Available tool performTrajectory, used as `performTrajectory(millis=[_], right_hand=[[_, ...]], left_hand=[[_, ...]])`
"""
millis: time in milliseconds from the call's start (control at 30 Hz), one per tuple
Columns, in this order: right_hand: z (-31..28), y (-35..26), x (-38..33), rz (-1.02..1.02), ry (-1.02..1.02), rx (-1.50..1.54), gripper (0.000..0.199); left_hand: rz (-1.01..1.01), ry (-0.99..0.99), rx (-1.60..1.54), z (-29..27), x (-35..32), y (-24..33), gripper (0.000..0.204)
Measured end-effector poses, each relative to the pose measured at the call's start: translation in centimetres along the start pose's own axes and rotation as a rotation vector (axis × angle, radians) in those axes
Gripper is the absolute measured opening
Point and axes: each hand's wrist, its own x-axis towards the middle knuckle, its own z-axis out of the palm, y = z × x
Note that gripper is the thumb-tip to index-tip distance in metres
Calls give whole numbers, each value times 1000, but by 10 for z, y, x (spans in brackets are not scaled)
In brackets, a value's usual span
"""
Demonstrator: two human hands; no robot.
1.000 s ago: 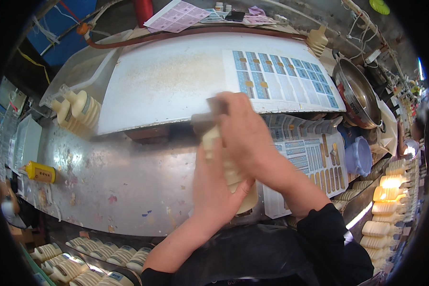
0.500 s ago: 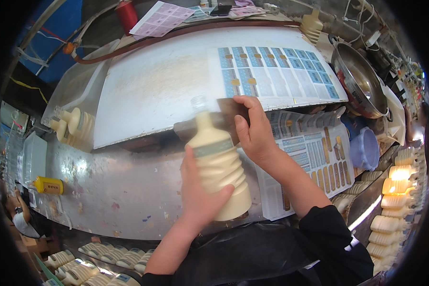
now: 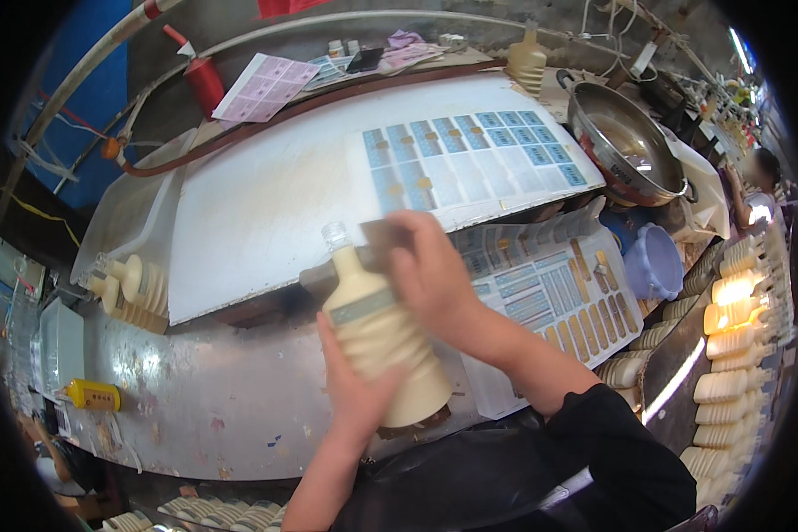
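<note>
My left hand (image 3: 359,390) grips the lower side of a cream-coloured ribbed bottle (image 3: 399,377), which tilts with its clear neck away from me. A grey-green label band (image 3: 361,307) runs around its shoulder. My right hand (image 3: 434,279), blurred by motion, pinches a dark flat piece (image 3: 377,233) beside the bottle's neck and shoulder; its exact kind is unclear. Behind the bottle a white board (image 3: 248,186) carries rows of blue and gold labels (image 3: 443,137). More labels lie on a sheet (image 3: 554,297) under my right forearm.
Cream bottles (image 3: 133,288) stand at the left, near a yellow bottle (image 3: 95,395). A large metal pan (image 3: 625,142) and a purple bucket (image 3: 653,263) are at the right. Several bottles (image 3: 723,355) line the right edge. A metal table (image 3: 213,390) spans the front.
The view has shifted, so the board sits lower and further left. My right hand has moved nearer to the bottle's shoulder, still with the dark flat piece. My left hand keeps its grip.
</note>
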Motion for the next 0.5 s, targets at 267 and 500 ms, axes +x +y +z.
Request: performTrajectory(millis=[267, 500], right_hand=[[38, -65, 17, 238, -334, -28, 34], [0, 13, -4, 134, -52, -45, 38]], left_hand=[[50, -7, 305, -2, -1, 17, 113], [90, -50, 418, -5, -8, 24, 110]])
